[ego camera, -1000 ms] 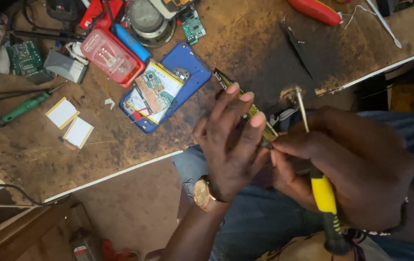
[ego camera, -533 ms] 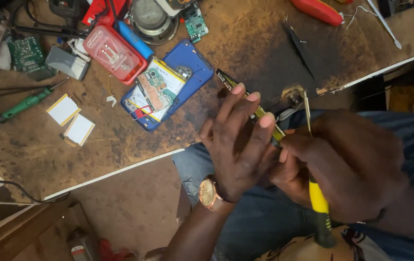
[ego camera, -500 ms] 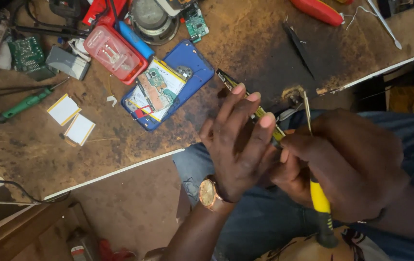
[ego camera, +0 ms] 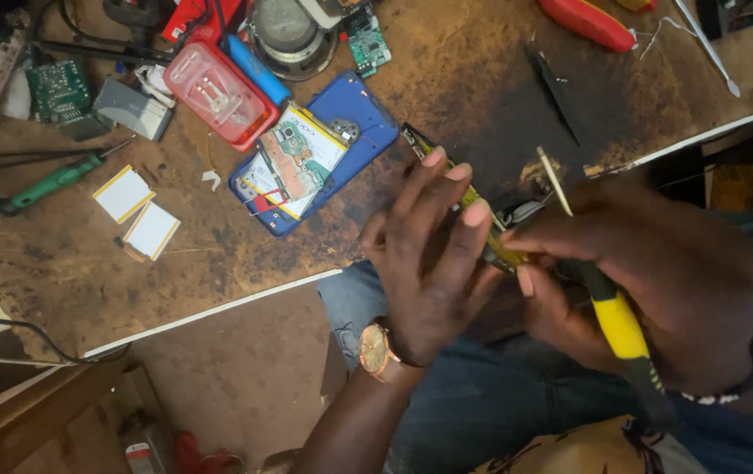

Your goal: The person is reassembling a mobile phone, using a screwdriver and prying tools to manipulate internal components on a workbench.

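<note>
My left hand [ego camera: 433, 263], fingers spread, steadies a thin circuit strip [ego camera: 468, 197]; my right hand [ego camera: 648, 263] grips a yellow-handled soldering iron [ego camera: 609, 307].

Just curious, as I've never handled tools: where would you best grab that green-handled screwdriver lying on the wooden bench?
Probably by the thick green handle of the green-handled screwdriver, from above. It lies flat on the scorched wooden workbench, apart from the white cards, and its thin dark shaft offers little to pinch.

An opened phone [ego camera: 310, 162] lies on the workbench [ego camera: 78, 281] left of the fingers [ego camera: 446, 202]; a screwdriver [ego camera: 51, 180] lies farther left.
</note>
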